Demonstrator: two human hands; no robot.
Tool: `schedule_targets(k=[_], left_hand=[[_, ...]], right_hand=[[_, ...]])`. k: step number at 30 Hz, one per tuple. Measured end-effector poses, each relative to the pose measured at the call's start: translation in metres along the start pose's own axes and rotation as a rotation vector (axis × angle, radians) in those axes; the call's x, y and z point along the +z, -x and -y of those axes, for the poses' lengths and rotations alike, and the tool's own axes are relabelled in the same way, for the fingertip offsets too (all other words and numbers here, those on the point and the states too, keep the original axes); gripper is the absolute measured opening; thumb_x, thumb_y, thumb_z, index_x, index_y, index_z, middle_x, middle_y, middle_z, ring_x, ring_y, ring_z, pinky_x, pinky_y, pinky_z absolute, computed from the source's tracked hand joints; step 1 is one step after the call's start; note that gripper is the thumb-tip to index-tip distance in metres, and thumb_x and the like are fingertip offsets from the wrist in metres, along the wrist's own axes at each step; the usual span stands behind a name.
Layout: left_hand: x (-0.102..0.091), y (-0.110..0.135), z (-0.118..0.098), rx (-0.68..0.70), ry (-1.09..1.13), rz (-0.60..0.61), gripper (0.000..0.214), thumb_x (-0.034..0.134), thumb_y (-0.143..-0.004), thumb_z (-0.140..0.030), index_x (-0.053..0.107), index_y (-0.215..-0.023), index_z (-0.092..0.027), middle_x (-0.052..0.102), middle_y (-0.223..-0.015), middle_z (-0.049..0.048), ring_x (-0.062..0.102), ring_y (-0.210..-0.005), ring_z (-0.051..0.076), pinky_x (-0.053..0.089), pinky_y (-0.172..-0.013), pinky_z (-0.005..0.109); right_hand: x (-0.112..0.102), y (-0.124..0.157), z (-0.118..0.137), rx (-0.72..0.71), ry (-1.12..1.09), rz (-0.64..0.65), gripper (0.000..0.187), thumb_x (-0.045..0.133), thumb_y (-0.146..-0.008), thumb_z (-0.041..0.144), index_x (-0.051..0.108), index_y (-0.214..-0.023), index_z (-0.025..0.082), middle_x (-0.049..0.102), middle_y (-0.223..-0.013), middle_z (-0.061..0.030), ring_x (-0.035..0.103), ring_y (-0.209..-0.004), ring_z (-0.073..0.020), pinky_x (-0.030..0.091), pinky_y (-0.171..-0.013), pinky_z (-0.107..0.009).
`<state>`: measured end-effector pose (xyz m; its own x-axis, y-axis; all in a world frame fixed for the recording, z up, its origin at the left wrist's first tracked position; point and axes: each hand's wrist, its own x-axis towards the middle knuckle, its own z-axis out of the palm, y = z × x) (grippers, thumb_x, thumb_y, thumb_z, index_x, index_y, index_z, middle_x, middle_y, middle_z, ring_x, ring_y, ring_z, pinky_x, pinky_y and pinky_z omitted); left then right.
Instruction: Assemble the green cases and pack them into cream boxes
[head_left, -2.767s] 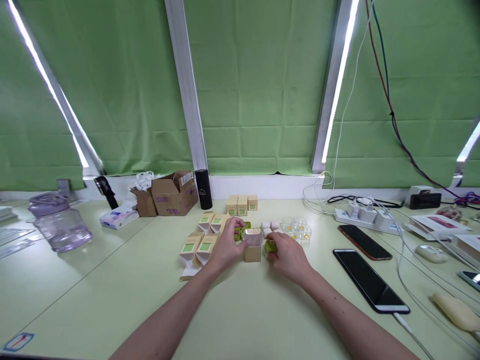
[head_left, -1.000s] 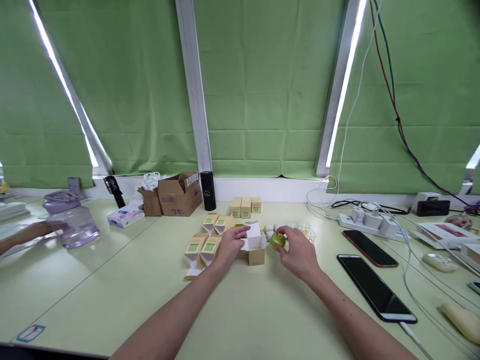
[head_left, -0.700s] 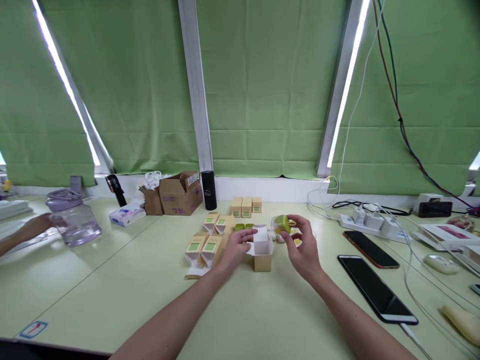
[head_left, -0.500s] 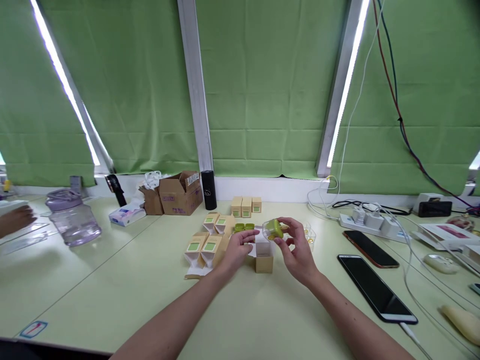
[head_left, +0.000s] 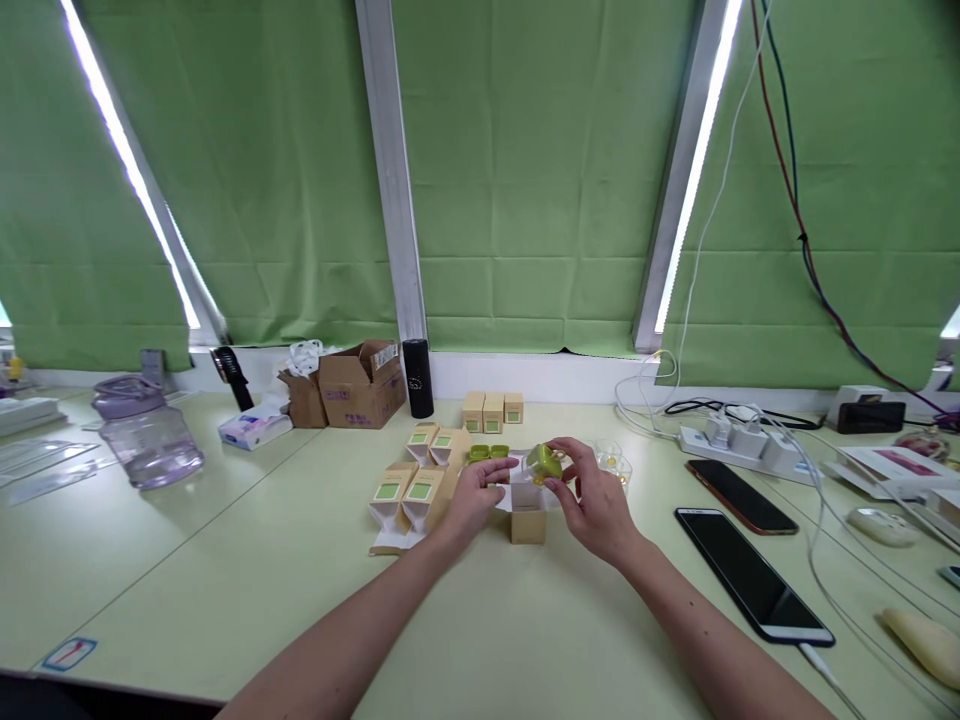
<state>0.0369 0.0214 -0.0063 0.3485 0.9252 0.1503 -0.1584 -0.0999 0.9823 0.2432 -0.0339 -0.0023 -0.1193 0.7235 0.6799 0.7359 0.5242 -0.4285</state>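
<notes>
My right hand [head_left: 592, 500] pinches a small clear jar with a green top [head_left: 543, 463] between thumb and fingers. The jar is tilted just above the mouth of a small open cardboard box [head_left: 529, 525], whose white inside and flaps show. My left hand [head_left: 476, 497] is at the box's left side, thumb and fingers around its left flap. Left of that hand lie several small kraft boxes with green labels [head_left: 420, 492], some with flaps open. Two green lids [head_left: 490, 453] sit behind the left fingers. Beyond the right hand stand several clear jars [head_left: 616, 463], partly hidden.
Three upright kraft boxes [head_left: 493, 412] stand farther back. A black cylinder [head_left: 417, 380], a larger carton [head_left: 361, 388], a tissue pack [head_left: 255, 426] and a purple-lidded jug [head_left: 146, 440] are leftward. Two phones [head_left: 750, 575], a power strip [head_left: 750, 452] and cables lie on the right.
My right hand has brought the green-topped jar slightly left and down, over the open box, and tilted it. My left hand stays put. Another person's hand at the far left has gone from view.
</notes>
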Motion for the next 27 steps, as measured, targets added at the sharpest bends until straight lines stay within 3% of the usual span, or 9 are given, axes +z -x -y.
schedule_targets(k=[13,27], left_hand=[[-0.0019,0.0013,0.0015,0.008,-0.003,-0.002,0.057,0.061,-0.058,-0.009,0.076,-0.112,-0.012,0.079,-0.107,0.015,0.072,-0.097,0.027,0.053,-0.085,0.035],[-0.0054,-0.0021,0.0076,0.029,-0.064,-0.032,0.061,0.056,-0.054,-0.009,0.076,-0.112,-0.012,0.077,-0.11,0.014,0.069,-0.103,0.026,0.049,-0.077,0.029]], right_hand=[[0.0004,0.0008,0.0007,-0.056,0.141,0.139,0.035,0.049,-0.103,0.029,0.041,-0.137,0.027,0.076,-0.086,-0.0001,0.074,-0.07,-0.0233,0.04,-0.06,-0.031],[0.0051,0.0054,0.0069,-0.128,0.077,0.149,0.038,0.061,-0.092,0.024,0.049,-0.128,0.024,0.072,-0.11,-0.0071,0.068,-0.091,-0.0252,0.047,-0.072,-0.035]])
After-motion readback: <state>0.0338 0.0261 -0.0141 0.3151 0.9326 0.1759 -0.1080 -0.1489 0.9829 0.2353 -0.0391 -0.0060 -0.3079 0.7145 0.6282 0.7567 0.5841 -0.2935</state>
